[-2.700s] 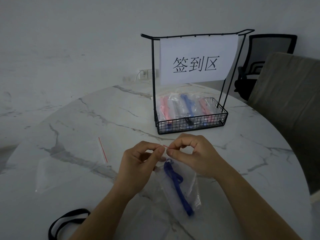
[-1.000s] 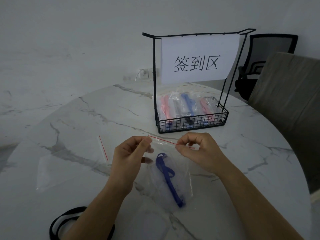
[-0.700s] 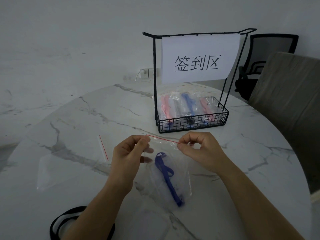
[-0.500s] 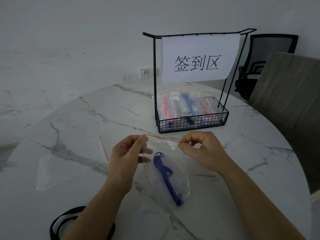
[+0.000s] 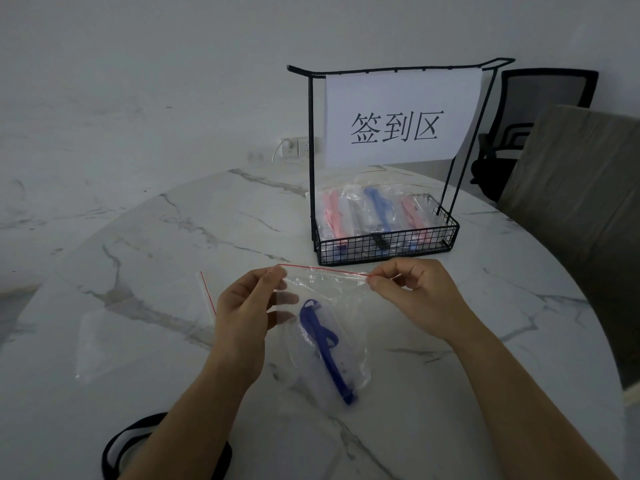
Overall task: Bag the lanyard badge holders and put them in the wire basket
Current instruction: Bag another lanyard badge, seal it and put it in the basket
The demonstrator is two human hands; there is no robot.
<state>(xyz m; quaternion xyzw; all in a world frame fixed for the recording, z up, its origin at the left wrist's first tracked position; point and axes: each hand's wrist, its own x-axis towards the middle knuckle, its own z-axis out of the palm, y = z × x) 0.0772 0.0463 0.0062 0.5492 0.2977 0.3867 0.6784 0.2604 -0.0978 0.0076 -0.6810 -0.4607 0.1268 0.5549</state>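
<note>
Pinching the bag (image 5: 325,292) by its red-striped top edge at both ends: thumb and forefinger of the left hand (image 5: 242,306) closed on the left corner, those of the right hand (image 5: 415,296) closed on the right end, with the other fingers loosely curled. Holding it up over the table (image 5: 485,341), lower end close to the marble, contact not certain. Inside, the blue lanyard (image 5: 325,344), slanting down toward the bag's bottom right.

Straight ahead, past the hands, the basket (image 5: 388,244), near but apart from them, already loaded with bagged holders (image 5: 374,209), pink and blue, leaning back. Open marble between the hands and the low front wall. Above that wall, a tall wire frame with a sign (image 5: 401,116) hanging across its upper part, leaving a gap beneath, over the load.

To the left, flat on the table, a spare bag (image 5: 145,327), empty, red strip toward the left hand. At the near edge, partly hidden under the left forearm, a black strap (image 5: 117,445).

Round table edge curving away on both sides, with wide bare marble left of the basket. Beyond the right edge, close in, a grey chair back (image 5: 581,188), and behind it a black chair (image 5: 540,109). On the far wall, a socket (image 5: 298,147) with a white plug.

On the sign, in large black characters: 签到区.
</note>
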